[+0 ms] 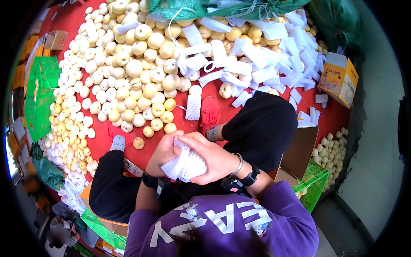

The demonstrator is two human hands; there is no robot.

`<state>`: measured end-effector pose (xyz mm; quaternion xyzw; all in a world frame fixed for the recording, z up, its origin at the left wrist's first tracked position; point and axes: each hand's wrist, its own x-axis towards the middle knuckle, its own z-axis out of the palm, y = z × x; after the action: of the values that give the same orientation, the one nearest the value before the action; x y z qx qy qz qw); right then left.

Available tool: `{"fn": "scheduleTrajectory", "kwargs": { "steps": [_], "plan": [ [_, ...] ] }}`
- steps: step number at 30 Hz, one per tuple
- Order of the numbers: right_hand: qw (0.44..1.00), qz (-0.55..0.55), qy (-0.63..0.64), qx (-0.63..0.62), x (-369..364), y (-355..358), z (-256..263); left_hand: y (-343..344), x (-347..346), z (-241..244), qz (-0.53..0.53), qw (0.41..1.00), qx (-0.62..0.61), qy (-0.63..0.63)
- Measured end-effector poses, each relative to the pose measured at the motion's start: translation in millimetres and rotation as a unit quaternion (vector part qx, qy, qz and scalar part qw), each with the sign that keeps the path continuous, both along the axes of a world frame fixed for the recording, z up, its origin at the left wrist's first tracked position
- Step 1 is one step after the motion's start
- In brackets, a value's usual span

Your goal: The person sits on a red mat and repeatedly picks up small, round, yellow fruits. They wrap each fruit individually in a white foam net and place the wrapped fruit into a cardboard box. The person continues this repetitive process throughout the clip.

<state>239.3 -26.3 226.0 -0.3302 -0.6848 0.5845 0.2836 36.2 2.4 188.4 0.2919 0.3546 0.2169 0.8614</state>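
Observation:
Both hands meet in front of my body around a white foam net sleeve (189,165). My left hand (165,154) grips its left side, with the thumb over the top. From the right, my right hand (213,159) wraps the sleeve with spread fingers. Whether a fruit sits inside the foam cannot be seen. Beyond my hands lies a large heap of pale yellow round melons (138,70) on a red floor covering (154,138). One loose melon (138,143) lies nearest my hands. Another foam sleeve (193,107) lies by my red shoe (210,114), touching a melon.
Loose foam sleeves (266,64) cover the heap's right side, below a green sack (224,8). A printed carton (338,77) stands at right. Green crates (41,96) are at left, and another green crate (316,184) is beside an open cardboard box (300,151). Another person (69,228) is at lower left.

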Motion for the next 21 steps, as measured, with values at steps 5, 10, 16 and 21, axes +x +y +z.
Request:
{"fn": "scheduleTrajectory", "kwargs": {
  "steps": [5, 10, 16, 21],
  "plan": [
    [0.766, -0.11, 0.435, -0.461, -15.6, -9.8, -6.4, -32.0, -7.1, 18.4, 0.05, 0.969, 0.204, 0.13],
    [0.723, -0.048, 0.488, -0.487, -41.6, -18.9, -21.9, -51.8, -42.5, 37.7, 0.254, 0.915, -0.057, -0.309],
    [0.905, -0.151, 0.212, -0.337, -57.3, -17.1, -31.2, -51.7, -41.5, 42.3, -0.04, 0.809, 0.542, 0.223],
    [0.866, -0.142, 0.145, -0.457, -73.3, -17.1, -20.0, -77.3, -35.6, 32.5, 0.161, 0.979, 0.121, -0.036]
  ]
}}
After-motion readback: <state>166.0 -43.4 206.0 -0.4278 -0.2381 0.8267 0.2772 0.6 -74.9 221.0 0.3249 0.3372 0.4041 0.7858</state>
